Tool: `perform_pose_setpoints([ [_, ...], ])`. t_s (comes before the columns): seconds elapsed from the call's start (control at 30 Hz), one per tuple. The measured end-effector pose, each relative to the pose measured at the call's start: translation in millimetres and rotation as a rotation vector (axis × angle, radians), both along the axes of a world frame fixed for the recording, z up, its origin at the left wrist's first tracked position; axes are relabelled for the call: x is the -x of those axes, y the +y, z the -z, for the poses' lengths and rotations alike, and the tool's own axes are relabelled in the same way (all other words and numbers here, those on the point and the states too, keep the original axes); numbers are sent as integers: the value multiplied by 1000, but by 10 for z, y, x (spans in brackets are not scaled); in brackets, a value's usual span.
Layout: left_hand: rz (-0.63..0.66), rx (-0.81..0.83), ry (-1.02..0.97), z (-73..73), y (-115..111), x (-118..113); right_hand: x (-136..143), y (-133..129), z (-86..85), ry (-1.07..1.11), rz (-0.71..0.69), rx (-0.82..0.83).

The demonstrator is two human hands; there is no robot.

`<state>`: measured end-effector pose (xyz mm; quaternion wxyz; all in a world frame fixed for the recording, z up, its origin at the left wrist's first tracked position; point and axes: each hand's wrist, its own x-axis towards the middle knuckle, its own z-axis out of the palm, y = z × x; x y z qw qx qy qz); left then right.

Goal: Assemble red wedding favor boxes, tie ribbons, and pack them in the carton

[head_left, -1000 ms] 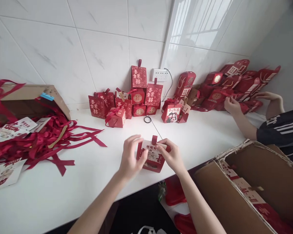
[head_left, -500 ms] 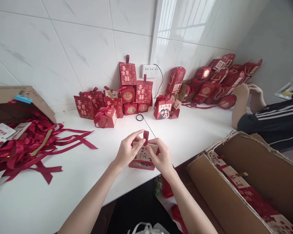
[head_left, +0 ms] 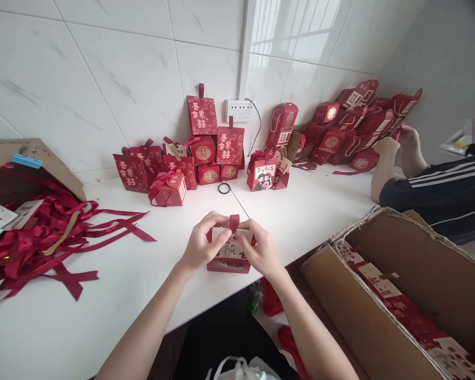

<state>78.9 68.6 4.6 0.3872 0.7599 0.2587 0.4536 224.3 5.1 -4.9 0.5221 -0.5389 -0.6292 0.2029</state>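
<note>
A small red box [head_left: 230, 265] with a printed couple on its pale front stands near the table's front edge. A dark red ribbon loop [head_left: 234, 222] rises from its top. From the left, my left hand [head_left: 206, 241] pinches the box's top edge, thumb on the front and fingers behind. My right hand [head_left: 259, 244] grips the same edge from the right in the same way. Both thumbs lie close together just below the loop.
Red ribbons [head_left: 59, 237] spill from a carton [head_left: 59, 166] at left. Finished-looking red boxes [head_left: 201, 153] line the wall, with a larger pile [head_left: 340, 126] at right. An open cardboard box [head_left: 340, 295] is at lower right. Another person's hands [head_left: 399, 145] are beyond it.
Both hands have settled lower on the box's top edge, and the ribbon loop now stands free above the thumbs. The other person's hands have shifted slightly. The view has moved a little.
</note>
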Motion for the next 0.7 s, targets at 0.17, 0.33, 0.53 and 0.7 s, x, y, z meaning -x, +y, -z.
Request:
perform_pose_setpoints([
  [0.17,-16,34,-11,96,27,54,-2,2,5,-93,12,-66],
  [0.33,-65,102,-44,143,25,3,31,41,31,-75,89,-76],
  [0.53,-84,181,-67,116,-2,-35,44,55,3,-68,98,1],
  [0.7,19,206,-94,230,39,47,33,44,-7,-38,92,0],
])
